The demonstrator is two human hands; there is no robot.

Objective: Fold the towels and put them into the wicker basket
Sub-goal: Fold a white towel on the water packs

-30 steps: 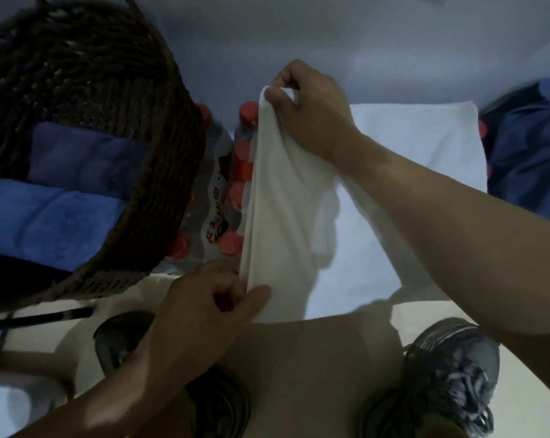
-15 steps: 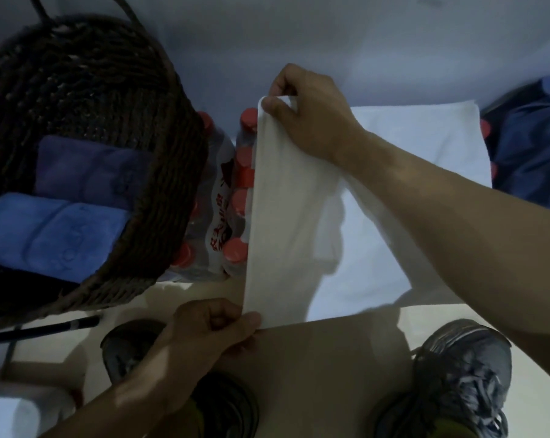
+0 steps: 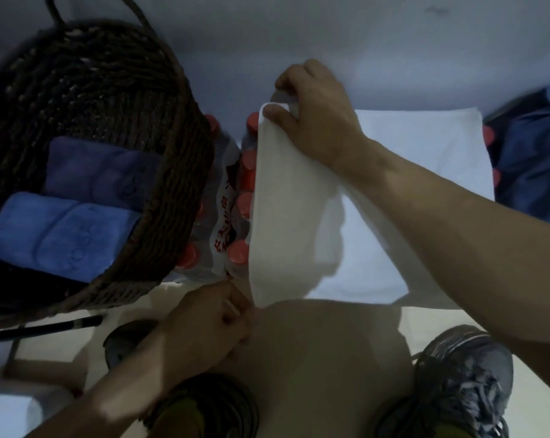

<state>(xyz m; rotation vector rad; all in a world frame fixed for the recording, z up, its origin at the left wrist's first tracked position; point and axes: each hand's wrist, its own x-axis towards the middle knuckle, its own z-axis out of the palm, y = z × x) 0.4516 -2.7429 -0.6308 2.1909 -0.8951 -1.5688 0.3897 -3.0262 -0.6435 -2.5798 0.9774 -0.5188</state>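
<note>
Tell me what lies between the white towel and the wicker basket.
A shrink-wrapped pack of red-capped bottles sits between the white towel and the wicker basket. It is low, so lifting the towel over should clear it. Both hands, right and left, grip the towel.

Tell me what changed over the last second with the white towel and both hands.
The left hand slid down to the white towel's near corner, pinching it lower. The right hand kept its grip on the far corner, the raised edge staying taut. The wicker basket with its blue towels stayed put.
</note>
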